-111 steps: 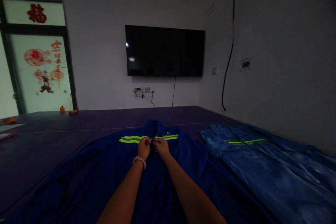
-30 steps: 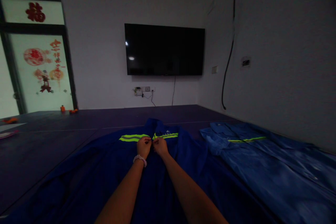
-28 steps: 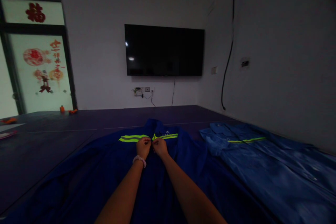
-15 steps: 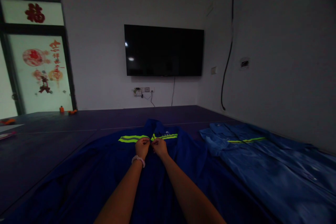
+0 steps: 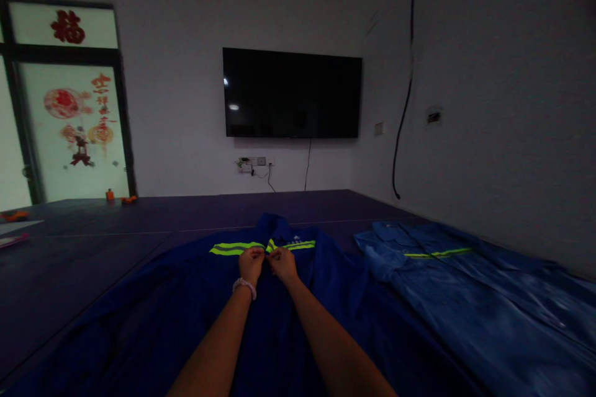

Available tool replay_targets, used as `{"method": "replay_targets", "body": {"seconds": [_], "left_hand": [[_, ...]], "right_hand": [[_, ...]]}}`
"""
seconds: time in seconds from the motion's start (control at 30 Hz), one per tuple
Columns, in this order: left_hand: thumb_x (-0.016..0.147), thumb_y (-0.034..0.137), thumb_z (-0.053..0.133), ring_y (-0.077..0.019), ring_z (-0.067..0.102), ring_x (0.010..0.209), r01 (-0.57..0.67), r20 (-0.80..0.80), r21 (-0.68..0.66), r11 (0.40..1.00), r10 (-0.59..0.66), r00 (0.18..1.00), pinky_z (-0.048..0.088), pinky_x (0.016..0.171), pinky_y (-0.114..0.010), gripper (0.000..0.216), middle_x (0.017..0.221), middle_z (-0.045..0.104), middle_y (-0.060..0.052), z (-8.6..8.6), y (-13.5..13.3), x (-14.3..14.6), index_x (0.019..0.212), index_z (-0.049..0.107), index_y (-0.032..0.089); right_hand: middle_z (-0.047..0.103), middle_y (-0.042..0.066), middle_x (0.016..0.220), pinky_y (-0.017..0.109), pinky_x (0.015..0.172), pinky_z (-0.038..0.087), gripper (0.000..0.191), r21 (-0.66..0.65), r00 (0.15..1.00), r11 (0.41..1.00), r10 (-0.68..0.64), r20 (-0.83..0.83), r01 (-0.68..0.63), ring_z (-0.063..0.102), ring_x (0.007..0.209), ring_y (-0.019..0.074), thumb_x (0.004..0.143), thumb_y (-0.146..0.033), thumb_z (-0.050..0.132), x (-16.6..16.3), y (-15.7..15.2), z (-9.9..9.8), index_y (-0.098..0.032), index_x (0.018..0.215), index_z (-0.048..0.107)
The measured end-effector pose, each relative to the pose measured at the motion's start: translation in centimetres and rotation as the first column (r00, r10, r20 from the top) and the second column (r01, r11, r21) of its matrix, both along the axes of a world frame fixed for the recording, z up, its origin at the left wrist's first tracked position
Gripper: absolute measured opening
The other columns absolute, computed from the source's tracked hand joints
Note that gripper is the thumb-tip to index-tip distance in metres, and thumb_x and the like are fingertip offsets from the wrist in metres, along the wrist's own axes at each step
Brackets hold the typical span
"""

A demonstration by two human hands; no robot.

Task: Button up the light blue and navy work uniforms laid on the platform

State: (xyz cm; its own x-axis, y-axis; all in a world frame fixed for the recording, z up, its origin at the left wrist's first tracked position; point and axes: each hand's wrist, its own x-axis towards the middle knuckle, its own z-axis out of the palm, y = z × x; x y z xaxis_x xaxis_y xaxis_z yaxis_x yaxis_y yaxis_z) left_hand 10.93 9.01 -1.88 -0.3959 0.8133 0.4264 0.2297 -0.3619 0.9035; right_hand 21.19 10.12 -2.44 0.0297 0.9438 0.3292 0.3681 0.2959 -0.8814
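Observation:
A dark blue work jacket (image 5: 195, 298) with yellow reflective stripes (image 5: 235, 249) lies spread out on the dark purple table (image 5: 84, 248) in front of me. My left hand (image 5: 251, 263), with a pale bead bracelet at the wrist, and my right hand (image 5: 282, 262) meet at the jacket's front opening, just below the stripes. Both hands pinch the cloth there, fingers curled tight. What sits between the fingertips is too small and dark to make out.
A second, lighter blue jacket (image 5: 465, 298) with a yellow stripe lies to the right along the wall. A black television (image 5: 292, 93) hangs on the far wall above a socket with cables. A glass door with red paper decorations (image 5: 74, 118) stands at the left; small orange items lie on the table's far left.
Both hands have stayed pinched at the jacket's front opening, with only small finger shifts. The view has tipped slightly.

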Motion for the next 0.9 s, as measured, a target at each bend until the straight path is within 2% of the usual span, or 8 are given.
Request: {"method": "replay_targets", "body": {"seconds": [0.2,0.5,0.67,0.9], "left_hand": [[0.062,0.019,0.056,-0.0136,0.060,0.058,-0.005,-0.014,-0.003,1.000,0.005,1.000,0.045,0.054,-0.022,0.008,0.059,0.063,0.000,0.07,-0.18,0.07,0.066,0.062,0.016],[0.063,0.016,0.054,-0.0139,0.061,0.062,0.003,-0.050,0.000,1.000,-0.003,0.999,0.046,0.057,-0.022,0.009,0.065,0.066,-0.001,0.42,-0.47,0.17,0.065,0.062,0.016],[0.062,0.014,0.054,-0.0142,0.061,0.063,0.011,-0.077,-0.007,1.000,-0.012,0.997,0.047,0.060,-0.023,0.009,0.065,0.065,-0.001,0.66,-0.69,0.25,0.064,0.062,0.016],[0.062,0.012,0.056,-0.0140,0.061,0.064,-0.010,-0.100,-0.020,1.000,0.008,0.995,0.046,0.063,-0.024,0.007,0.067,0.065,-0.002,0.87,-0.68,0.48,0.064,0.062,0.016]], "right_hand": [[0.059,0.000,0.057,0.016,0.038,0.037,0.014,0.034,0.999,0.999,-0.018,0.042,0.016,0.050,0.041,0.0089,0.076,-0.026,0.051,-0.02,0.06,-0.02,-0.014,0.076,0.059],[0.061,0.000,0.061,0.018,0.049,0.038,0.012,0.103,0.990,0.994,-0.043,0.137,0.029,0.056,0.055,0.0119,0.074,-0.016,0.051,0.24,0.17,0.37,-0.017,0.079,0.062],[0.064,0.002,0.067,0.018,0.058,0.039,0.019,0.124,0.985,0.992,-0.053,0.166,0.032,0.059,0.064,0.0121,0.070,-0.005,0.046,0.30,-0.03,0.45,-0.017,0.075,0.060],[0.064,0.003,0.069,0.018,0.056,0.038,0.015,0.139,0.981,0.990,-0.058,0.183,0.033,0.058,0.065,0.0130,0.073,-0.008,0.047,0.28,-0.16,0.46,-0.016,0.076,0.059]]}}
